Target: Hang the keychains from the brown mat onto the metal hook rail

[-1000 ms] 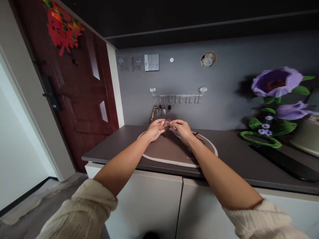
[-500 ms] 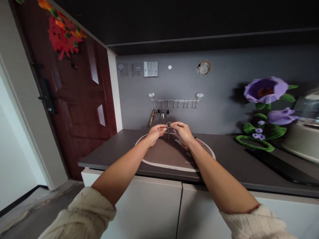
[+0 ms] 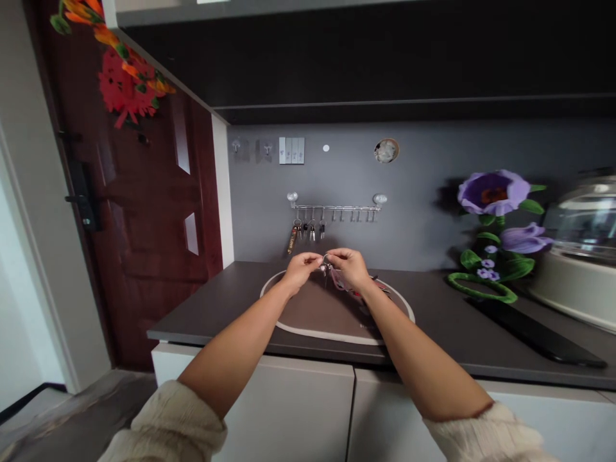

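Note:
Both my hands meet above the brown oval mat (image 3: 312, 314) on the counter, pinching one key ring (image 3: 326, 258) between them. My left hand (image 3: 302, 269) grips its left side with thumb and fingertips. On the other side, my right hand (image 3: 347, 266) holds the ring in a pinch. Small keys (image 3: 325, 273) hang below the ring, too small to make out singly. A pink strap (image 3: 337, 280) shows under my right hand. Behind it, more small items (image 3: 380, 286) lie on the mat, partly hidden by my right wrist.
A hook rail (image 3: 337, 208) on the wall holds several keys (image 3: 312, 231) and a patterned strap (image 3: 292, 240) on its left hooks. To the right stand purple plush flowers (image 3: 495, 192), a black flat object (image 3: 539, 333) and a pale appliance (image 3: 572, 282). A dark cabinet (image 3: 366, 64) overhangs the counter.
My view has tilted up slightly, so the scene sits lower. My hands have drawn a little closer together around the ring, and the pink strap shows more.

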Action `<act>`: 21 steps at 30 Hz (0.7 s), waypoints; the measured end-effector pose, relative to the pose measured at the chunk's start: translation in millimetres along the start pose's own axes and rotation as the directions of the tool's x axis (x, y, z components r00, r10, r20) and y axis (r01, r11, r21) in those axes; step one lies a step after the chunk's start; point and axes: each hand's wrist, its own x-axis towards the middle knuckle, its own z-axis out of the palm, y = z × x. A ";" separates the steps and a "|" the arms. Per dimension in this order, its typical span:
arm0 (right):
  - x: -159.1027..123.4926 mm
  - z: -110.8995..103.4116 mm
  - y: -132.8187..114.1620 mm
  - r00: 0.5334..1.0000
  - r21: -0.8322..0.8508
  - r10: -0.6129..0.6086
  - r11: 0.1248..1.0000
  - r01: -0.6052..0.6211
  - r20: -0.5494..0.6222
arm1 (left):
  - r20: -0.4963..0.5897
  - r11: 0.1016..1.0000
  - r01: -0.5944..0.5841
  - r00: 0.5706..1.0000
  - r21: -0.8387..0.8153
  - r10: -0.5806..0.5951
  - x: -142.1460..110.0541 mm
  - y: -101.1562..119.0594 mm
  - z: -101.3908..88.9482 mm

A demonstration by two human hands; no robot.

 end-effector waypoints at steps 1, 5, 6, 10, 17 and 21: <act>0.9 0.9 0.5 1.000 0.009 0.002 1.000 -0.002 0.003 | 0.007 1.000 -0.011 1.000 0.017 0.011 -0.6 0.7 0.6; 2.8 4.4 0.8 1.000 0.043 -0.005 0.999 0.005 0.006 | -0.002 0.997 -0.043 0.999 0.066 0.043 -1.4 3.2 2.0; 2.4 4.9 0.6 1.000 0.053 -0.002 0.999 0.002 0.000 | -0.015 0.998 -0.039 0.999 0.048 0.039 -1.0 3.2 2.1; -2.4 6.3 -0.8 0.999 0.126 0.032 0.991 -0.035 0.030 | -0.067 0.997 0.015 0.998 -0.082 -0.021 1.6 0.4 1.5; -6.4 9.3 -0.6 0.992 0.135 0.099 0.985 -0.108 0.072 | -0.143 0.963 0.081 0.982 -0.257 -0.120 7.3 -6.2 0.1; -4.1 9.9 0.3 0.998 0.099 0.054 0.993 -0.058 0.044 | -0.136 0.963 0.085 0.983 -0.254 -0.123 8.5 -8.7 0.2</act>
